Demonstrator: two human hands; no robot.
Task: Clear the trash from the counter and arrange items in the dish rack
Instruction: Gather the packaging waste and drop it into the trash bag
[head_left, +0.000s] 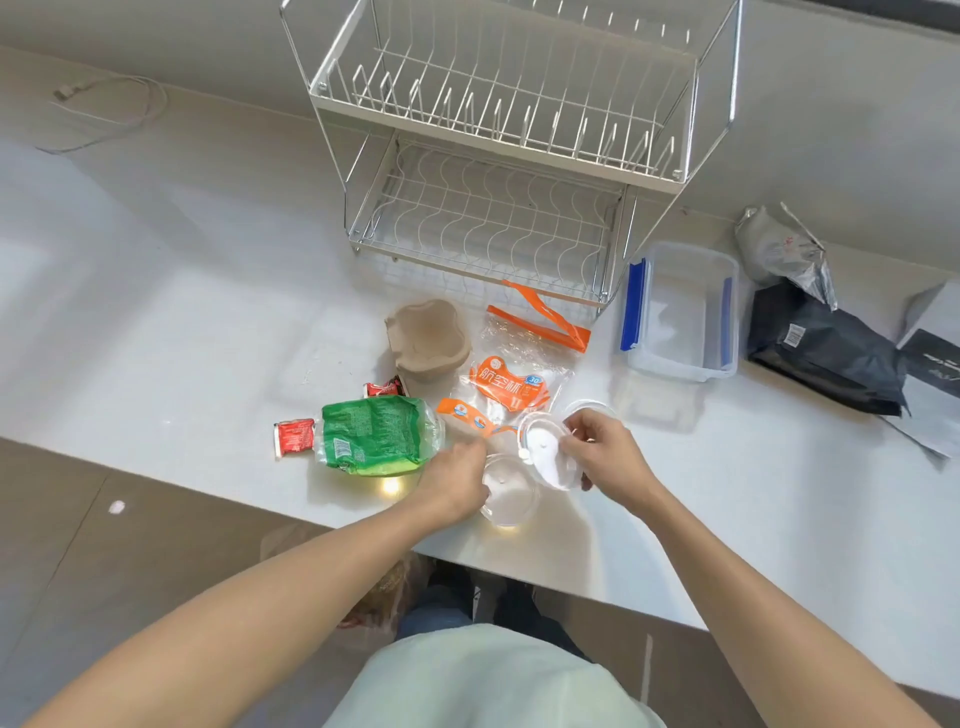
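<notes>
A two-tier white wire dish rack stands empty at the back of the white counter. In front of it lie a brown pulp cup holder, a clear bag with orange print, a green snack wrapper and two red sauce packets. My right hand is shut on a round white lid, tilted up on edge. My left hand grips the rim of a clear plastic cup near the counter's front edge. Another clear cup rim shows behind my right hand.
A clear storage box with blue clips sits right of the rack. Black and silver mailer bags lie at the far right. A white cable curls at the back left. A plastic bag hangs below the counter edge.
</notes>
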